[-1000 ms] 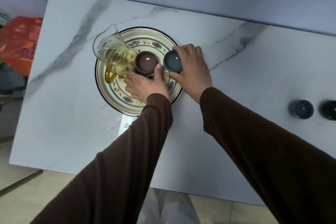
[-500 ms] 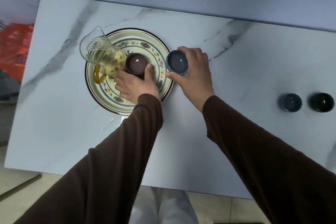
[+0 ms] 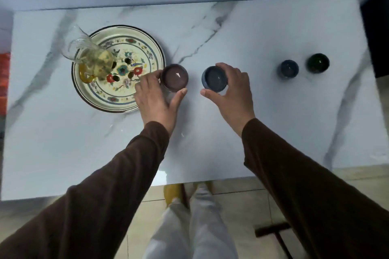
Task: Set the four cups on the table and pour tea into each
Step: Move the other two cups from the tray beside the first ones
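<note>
On the big white desk (image 3: 263,122), a flowered plate (image 3: 126,101) by the left edge carries the glass tea jug (image 3: 92,59), two small cups (image 3: 289,69) wait near the right edge, and in the middle the left hand (image 3: 156,101) grips a purple cup (image 3: 175,77) while the right hand (image 3: 233,92) grips a blue cup (image 3: 214,79), to line them up for pouring.

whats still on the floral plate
Only the clear glass pitcher of yellow tea stands on the round floral ceramic plate. The left hand covers its right rim, so that bit is hidden.
</note>
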### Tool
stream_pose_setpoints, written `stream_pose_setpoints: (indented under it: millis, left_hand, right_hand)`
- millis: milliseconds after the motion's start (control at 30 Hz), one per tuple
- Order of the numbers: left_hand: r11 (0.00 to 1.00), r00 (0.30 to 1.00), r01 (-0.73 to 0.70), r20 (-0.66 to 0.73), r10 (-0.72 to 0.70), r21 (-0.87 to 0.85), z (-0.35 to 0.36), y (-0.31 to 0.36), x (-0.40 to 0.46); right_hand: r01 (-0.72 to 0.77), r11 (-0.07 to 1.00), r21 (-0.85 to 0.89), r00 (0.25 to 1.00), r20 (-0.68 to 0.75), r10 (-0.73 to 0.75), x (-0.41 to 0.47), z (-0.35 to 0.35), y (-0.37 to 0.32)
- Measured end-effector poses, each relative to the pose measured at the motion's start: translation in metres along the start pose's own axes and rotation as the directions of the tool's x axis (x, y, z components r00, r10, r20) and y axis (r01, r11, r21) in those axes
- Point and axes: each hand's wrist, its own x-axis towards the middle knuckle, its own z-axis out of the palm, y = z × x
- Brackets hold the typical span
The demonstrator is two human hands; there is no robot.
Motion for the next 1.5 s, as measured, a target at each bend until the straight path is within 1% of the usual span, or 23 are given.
stream_pose_setpoints:
  millis: [133, 233, 400, 500, 600, 800, 967, 1100, 1233, 1367, 1500]
  left_hand:
    - [0.993, 0.991, -0.117, 0.073, 0.116, 0.010, 0.017, 0.032, -0.040]
    - [0.986, 0.981, -0.166, 0.106, 0.163, 0.023, 0.038, 0.059, -0.068]
    - [0.974, 0.963, -0.220, 0.171, 0.209, 0.049, 0.082, 0.106, -0.116]
    - [0.974, 0.957, -0.225, 0.194, 0.214, 0.038, 0.109, 0.132, -0.133]
    - [0.976, 0.956, -0.217, 0.204, 0.208, 0.022, 0.134, 0.152, -0.139]
    - [0.967, 0.938, -0.254, 0.253, 0.238, 0.032, 0.175, 0.172, -0.131]
    - [0.966, 0.936, -0.249, 0.274, 0.222, 0.067, 0.203, 0.181, -0.123]
    - [0.972, 0.945, -0.211, 0.276, 0.175, 0.105, 0.224, 0.191, -0.121]
    - [0.978, 0.957, -0.168, 0.257, 0.132, 0.125, 0.244, 0.200, -0.122]
    - [0.975, 0.962, -0.148, 0.252, 0.104, 0.165, 0.258, 0.204, -0.126]
    - [0.979, 0.966, -0.104, 0.254, 0.057, 0.176, 0.267, 0.207, -0.130]
  right_hand:
    - [-0.053, 0.998, -0.021, 0.997, -0.049, 0.052, -0.041, -0.039, 0.037]
    - [-0.071, 0.997, -0.035, 0.995, -0.067, 0.068, -0.064, -0.071, 0.069]
    - [-0.081, 0.995, -0.061, 0.994, -0.078, 0.076, -0.092, -0.127, 0.126]
    - [-0.082, 0.993, -0.087, 0.994, -0.077, 0.075, -0.096, -0.157, 0.156]
    - [-0.101, 0.989, -0.111, 0.993, -0.077, 0.093, -0.091, -0.179, 0.181]
    - [-0.131, 0.983, -0.131, 0.989, -0.083, 0.120, -0.069, -0.201, 0.221]
    - [-0.125, 0.977, -0.173, 0.991, -0.076, 0.113, -0.042, -0.205, 0.253]
    - [-0.108, 0.981, -0.159, 0.994, -0.047, 0.102, -0.021, -0.207, 0.277]
    - [-0.054, 0.987, -0.148, 0.998, 0.017, 0.057, -0.001, -0.208, 0.295]
    - [0.022, 0.985, -0.172, 0.999, 0.027, -0.018, 0.013, -0.208, 0.308]
    - [0.037, 0.978, -0.205, 0.998, 0.050, -0.027, 0.021, -0.209, 0.319]
